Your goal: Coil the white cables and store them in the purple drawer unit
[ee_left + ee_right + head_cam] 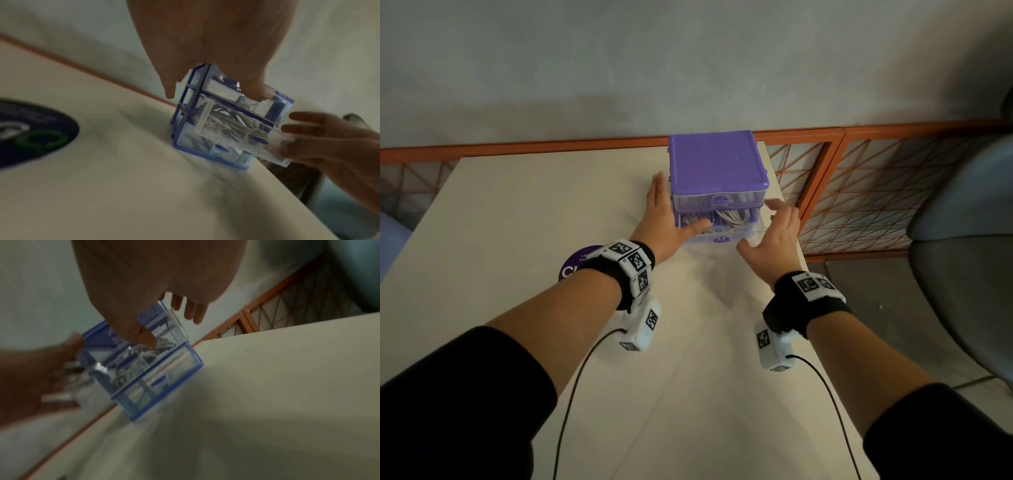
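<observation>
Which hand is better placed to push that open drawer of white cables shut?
Right hand: it sits open at the clear middle drawer's pulled-out front. The left hand lies along the purple drawer unit's side, steadying it.

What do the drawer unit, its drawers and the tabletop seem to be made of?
Drawer unit: apparently opaque purple moulded plastic, with a faint sheen on top. Middle drawer: clear plastic, since the white cables show through its walls. Table: smooth matte cream surface, possibly laminate; the core is not visible.
</observation>
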`<state>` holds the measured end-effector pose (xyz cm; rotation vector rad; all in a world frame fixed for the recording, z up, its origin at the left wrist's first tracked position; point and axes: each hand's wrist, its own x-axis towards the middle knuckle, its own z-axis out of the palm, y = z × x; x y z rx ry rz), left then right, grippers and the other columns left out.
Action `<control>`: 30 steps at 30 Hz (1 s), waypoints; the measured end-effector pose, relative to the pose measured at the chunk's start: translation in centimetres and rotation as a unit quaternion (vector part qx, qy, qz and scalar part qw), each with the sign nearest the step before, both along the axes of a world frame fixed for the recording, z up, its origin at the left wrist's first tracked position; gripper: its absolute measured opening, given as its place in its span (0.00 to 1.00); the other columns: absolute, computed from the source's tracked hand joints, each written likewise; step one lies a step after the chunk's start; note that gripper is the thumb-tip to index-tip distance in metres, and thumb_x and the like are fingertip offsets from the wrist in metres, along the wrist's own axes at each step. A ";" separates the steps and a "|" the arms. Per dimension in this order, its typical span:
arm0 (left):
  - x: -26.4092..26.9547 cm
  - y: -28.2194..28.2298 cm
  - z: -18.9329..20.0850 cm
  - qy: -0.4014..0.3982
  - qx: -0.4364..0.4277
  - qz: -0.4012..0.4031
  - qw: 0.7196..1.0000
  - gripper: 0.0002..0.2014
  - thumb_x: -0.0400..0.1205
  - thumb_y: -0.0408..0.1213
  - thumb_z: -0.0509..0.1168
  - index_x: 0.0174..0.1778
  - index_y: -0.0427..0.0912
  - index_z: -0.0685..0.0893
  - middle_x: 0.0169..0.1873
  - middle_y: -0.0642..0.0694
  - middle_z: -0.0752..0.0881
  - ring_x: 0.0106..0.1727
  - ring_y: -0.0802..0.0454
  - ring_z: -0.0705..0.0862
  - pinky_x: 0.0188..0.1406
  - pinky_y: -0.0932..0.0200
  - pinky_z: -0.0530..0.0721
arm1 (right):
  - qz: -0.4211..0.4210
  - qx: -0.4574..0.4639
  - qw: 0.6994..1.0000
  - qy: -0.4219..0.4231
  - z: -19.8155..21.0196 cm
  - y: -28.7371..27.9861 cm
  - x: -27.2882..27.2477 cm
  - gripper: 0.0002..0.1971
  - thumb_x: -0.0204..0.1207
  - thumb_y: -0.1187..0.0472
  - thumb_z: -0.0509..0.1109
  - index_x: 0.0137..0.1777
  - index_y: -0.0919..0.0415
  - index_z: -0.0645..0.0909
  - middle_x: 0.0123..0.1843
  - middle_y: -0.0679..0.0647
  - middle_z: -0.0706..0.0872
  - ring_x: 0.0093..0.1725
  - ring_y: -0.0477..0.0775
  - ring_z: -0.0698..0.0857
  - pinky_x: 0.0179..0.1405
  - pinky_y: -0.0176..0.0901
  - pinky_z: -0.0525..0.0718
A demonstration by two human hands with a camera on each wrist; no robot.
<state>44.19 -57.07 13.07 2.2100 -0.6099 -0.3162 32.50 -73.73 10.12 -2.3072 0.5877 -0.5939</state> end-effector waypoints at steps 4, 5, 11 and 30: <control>-0.2 0.0 -1.0 0.087 -0.089 -0.018 0.992 0.47 0.68 0.40 0.80 0.78 0.46 0.59 0.64 0.59 0.77 0.58 0.81 0.76 0.59 0.77 0.76 | 0.098 0.265 0.959 -0.002 1.8 -1.1 1.2 0.46 0.66 0.72 0.75 0.81 0.61 0.55 0.71 0.51 0.75 0.63 0.29 0.79 0.58 0.29 0.80; -0.3 -0.1 -1.0 0.084 -0.086 -0.013 0.993 0.45 0.68 0.37 0.80 0.77 0.47 0.61 0.61 0.60 0.78 0.56 0.77 0.78 0.59 0.74 0.77 | 0.120 0.277 0.953 -0.011 1.9 -1.3 1.5 0.42 0.66 0.76 0.73 0.79 0.62 0.59 0.64 0.46 0.79 0.54 0.23 0.80 0.49 0.24 0.82; -0.2 -0.4 -1.0 0.062 -0.068 0.050 0.995 0.41 0.68 0.39 0.79 0.74 0.39 0.67 0.61 0.52 0.80 0.60 0.56 0.81 0.57 0.63 0.75 | 0.074 0.257 0.964 -0.002 1.2 -1.8 2.2 0.38 0.66 0.70 0.75 0.76 0.59 0.66 0.68 0.50 0.78 0.63 0.45 0.80 0.59 0.37 0.79; 0.4 0.0 -1.1 0.034 0.006 0.052 0.998 0.35 0.79 0.39 0.69 0.80 0.45 0.62 0.73 0.44 0.78 0.72 0.45 0.78 0.70 0.48 0.75 | -0.008 0.191 0.980 0.049 1.9 -0.9 2.2 0.32 0.76 0.65 0.67 0.79 0.56 0.61 0.75 0.54 0.75 0.67 0.55 0.80 0.60 0.43 0.80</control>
